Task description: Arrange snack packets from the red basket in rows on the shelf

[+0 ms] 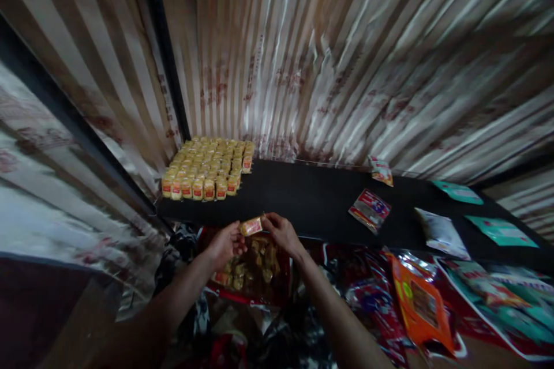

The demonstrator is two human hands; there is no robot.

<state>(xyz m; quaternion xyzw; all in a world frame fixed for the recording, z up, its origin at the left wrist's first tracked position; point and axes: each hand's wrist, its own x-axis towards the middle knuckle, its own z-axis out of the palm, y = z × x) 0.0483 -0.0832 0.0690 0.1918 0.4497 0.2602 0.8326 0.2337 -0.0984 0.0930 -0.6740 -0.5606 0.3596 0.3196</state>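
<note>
Between my two hands, just in front of the black table (298, 196), is a small yellow snack packet (252, 226) with a red and white label. My left hand (227, 240) grips its left end, fingers curled. At its right end, my right hand (281, 232) pinches the wrapper. Below them a red-edged bag or box (277, 302) holds many similar yellow packets (238, 277). On the table's left end stand close rows of the same packets (209, 168), upright with red labels facing front.
Along the right of the table lie a red pouch (370, 210), a red-and-white packet (381, 170), a silvery packet (441, 233) and teal packets (502, 230). An orange bag (422, 305) lies among other bags at lower right. Striped sheeting (277, 57) hangs behind; a dark pole (167, 46) stands at left.
</note>
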